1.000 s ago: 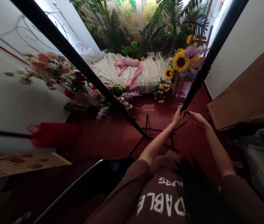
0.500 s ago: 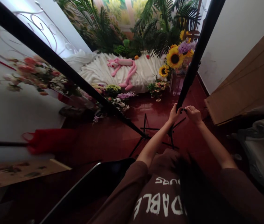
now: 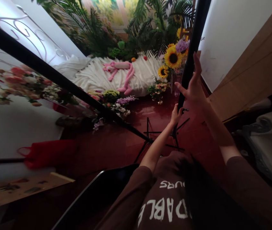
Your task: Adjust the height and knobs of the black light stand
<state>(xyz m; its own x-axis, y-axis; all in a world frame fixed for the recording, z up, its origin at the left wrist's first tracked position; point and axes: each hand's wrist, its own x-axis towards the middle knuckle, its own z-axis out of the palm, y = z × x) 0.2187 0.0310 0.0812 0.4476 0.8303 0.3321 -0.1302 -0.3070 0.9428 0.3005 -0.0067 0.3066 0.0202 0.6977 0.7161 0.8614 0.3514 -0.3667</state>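
My left hand [image 3: 176, 114] is wrapped round the lower part of a black stand pole [image 3: 189, 68], beside a small black clamp knob [image 3: 185, 110]. Higher up, my right hand [image 3: 195, 86] is open, thumb and fingers spread, next to the same pole. I cannot tell whether it touches the pole. The pole leans up to the right and rises from a black tripod base [image 3: 175, 135] on the floor. A second black pole [image 3: 78, 92] slants up to the left from its own tripod legs [image 3: 142, 150].
A white draped platform [image 3: 90, 75] at the back bears a pink plush toy [image 3: 124, 66]. Sunflowers [image 3: 173, 57] and other flowers [image 3: 124, 110] stand round it. A brown board [image 3: 251, 70] leans at the right. A red bag [image 3: 47, 153] is at the left, over the dark red floor [image 3: 116, 145].
My right hand has left the clamp knob, moved up along the pole and spread its fingers. My left hand keeps its hold on the pole. The view has shifted slightly.
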